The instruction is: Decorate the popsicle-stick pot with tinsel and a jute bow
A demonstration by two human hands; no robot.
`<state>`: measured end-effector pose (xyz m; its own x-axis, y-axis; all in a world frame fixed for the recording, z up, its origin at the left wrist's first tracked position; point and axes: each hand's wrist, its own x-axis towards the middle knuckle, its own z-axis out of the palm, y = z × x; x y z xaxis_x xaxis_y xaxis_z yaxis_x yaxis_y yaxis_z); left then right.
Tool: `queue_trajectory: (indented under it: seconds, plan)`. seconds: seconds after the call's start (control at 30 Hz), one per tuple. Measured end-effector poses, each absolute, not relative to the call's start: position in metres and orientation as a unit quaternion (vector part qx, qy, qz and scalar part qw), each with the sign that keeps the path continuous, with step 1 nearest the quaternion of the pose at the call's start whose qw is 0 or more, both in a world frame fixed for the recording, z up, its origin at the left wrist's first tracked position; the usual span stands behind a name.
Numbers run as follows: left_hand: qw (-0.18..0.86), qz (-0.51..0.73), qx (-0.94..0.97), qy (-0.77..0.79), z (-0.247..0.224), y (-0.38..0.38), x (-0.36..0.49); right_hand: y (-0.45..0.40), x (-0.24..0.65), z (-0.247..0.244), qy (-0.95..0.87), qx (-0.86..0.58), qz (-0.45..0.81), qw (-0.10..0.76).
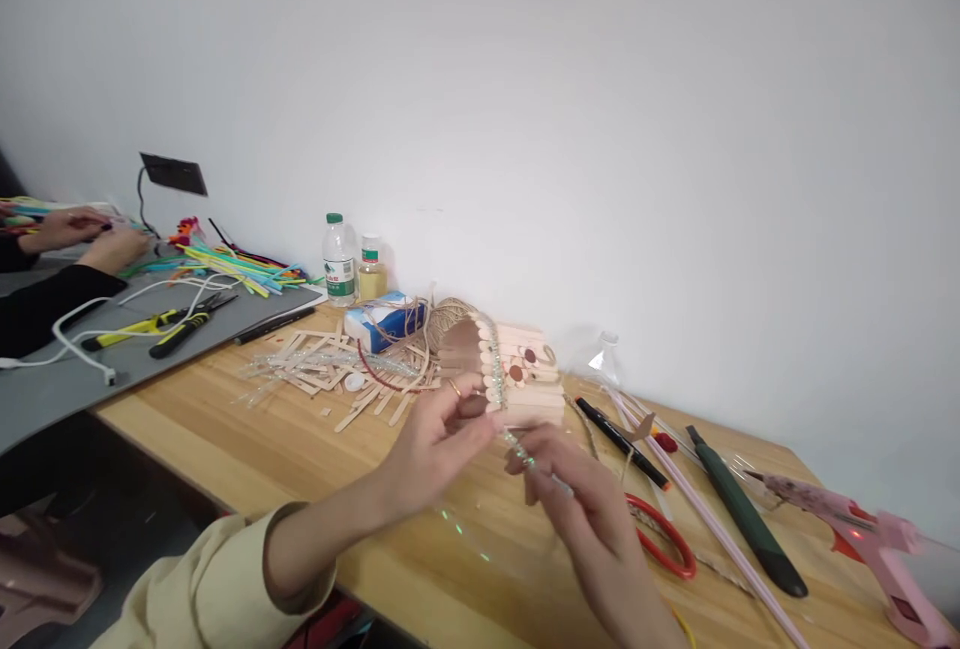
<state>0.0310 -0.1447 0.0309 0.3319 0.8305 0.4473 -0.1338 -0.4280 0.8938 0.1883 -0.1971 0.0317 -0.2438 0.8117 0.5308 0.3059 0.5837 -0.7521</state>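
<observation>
My left hand (431,454) grips the rim of a round holder (532,399) made of pale wooden craft sticks, tipped on its side with its hollow end towards the left. Small brown and pale discs dot its outer wall. A shiny, iridescent tinsel strand (495,359) runs along the rim. My right hand (592,504) pinches the strand's loose stretch just below the holder, and its tail hangs in a curve under my hands. The fingertips of my right hand are partly hidden.
Loose craft sticks (322,364), a tissue pack (386,319) and a twine ball (448,319) lie left. On the right are a black marker (622,444), red-handled scissors (664,537), a green cutter (746,509) and a pink glue gun (862,539). Another person's hands (112,247) work far left.
</observation>
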Motion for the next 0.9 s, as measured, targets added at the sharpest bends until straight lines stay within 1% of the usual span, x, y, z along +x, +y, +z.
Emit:
queue_trajectory:
  seconds: [0.07, 0.13, 0.17, 0.23, 0.3, 0.4, 0.47, 0.53, 0.6, 0.7, 0.8, 0.83, 0.9]
  plan:
    - [0.421, 0.483, 0.713, 0.284, 0.038, -0.137, 0.022, -0.197, 0.195, 0.033, -0.650, -0.380, 0.370, 0.544]
    - [0.388, 0.438, 0.759, 0.286, 0.046, -0.130, 0.015, -0.196, 0.201, 0.040, -0.542, -0.377, 0.448, 0.602]
    - [0.375, 0.408, 0.786, 0.276, 0.050, -0.127, 0.012, -0.195, 0.205, 0.045, -0.502, -0.377, 0.461, 0.627]
    - [0.344, 0.352, 0.837, 0.237, 0.059, -0.121, 0.009, -0.194, 0.210, 0.057, -0.472, -0.403, 0.434, 0.653]
    - [0.313, 0.328, 0.871, 0.188, 0.066, -0.116, 0.012, -0.191, 0.213, 0.071, -0.500, -0.455, 0.379, 0.632]
    - [0.279, 0.325, 0.895, 0.127, 0.076, -0.111, 0.022, -0.186, 0.211, 0.087, -0.585, -0.523, 0.313, 0.535]
    - [0.254, 0.332, 0.903, 0.100, 0.083, -0.107, 0.030, -0.182, 0.210, 0.093, -0.641, -0.532, 0.289, 0.471]
    - [0.227, 0.352, 0.904, 0.081, 0.089, -0.103, 0.038, -0.178, 0.211, 0.096, -0.683, -0.517, 0.295, 0.422]
    - [0.217, 0.372, 0.900, 0.066, 0.094, -0.101, 0.044, -0.174, 0.217, 0.095, -0.707, -0.489, 0.333, 0.387]
    - [0.218, 0.373, 0.899, 0.068, 0.098, -0.099, 0.051, -0.168, 0.229, 0.092, -0.712, -0.456, 0.383, 0.372]
    - [0.235, 0.374, 0.892, 0.093, 0.096, -0.097, 0.054, -0.165, 0.235, 0.091, -0.693, -0.463, 0.386, 0.396]
    - [0.257, 0.384, 0.881, 0.100, 0.095, -0.095, 0.055, -0.164, 0.235, 0.091, -0.679, -0.469, 0.388, 0.412]
    - [0.334, 0.433, 0.829, 0.118, 0.090, -0.087, 0.057, -0.162, 0.234, 0.092, -0.636, -0.477, 0.398, 0.458]
